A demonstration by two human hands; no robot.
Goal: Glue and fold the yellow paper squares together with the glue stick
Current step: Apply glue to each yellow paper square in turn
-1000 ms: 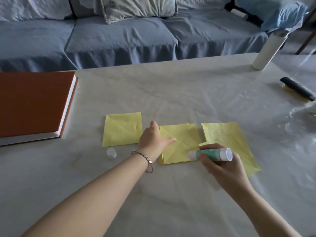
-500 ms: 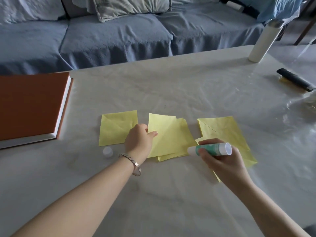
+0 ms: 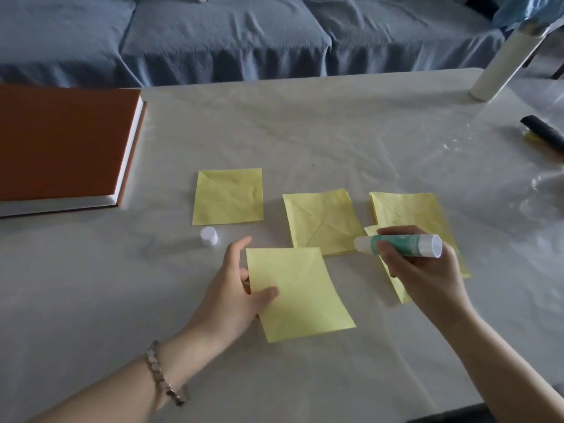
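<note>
Pinched 1 thin, likely floppy yellow paper square (image 3: pixel 300 296) by its edge in left hand (image 3: pixel 235 297), just nearer than the white plastic cap (image 3: pixel 209 236); curled right hand (image 3: pixel 427 279) tight round green-and-white glue stick (image 3: pixel 406 245).

- Bare table (image 3: pixel 290 380) is lying open along the near edge.
- The book (image 3: pixel 61 141) is walling off my left side.
- The cap (image 3: pixel 209 236) (small, white) is sitting just beside my left hand (image 3: pixel 235 297).

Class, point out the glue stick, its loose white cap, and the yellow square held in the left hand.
glue stick (image 3: pixel 412 244), head view, green barrel.
white cap (image 3: pixel 209 236), head view, its side.
held yellow square (image 3: pixel 300 296), head view, its middle.
</note>
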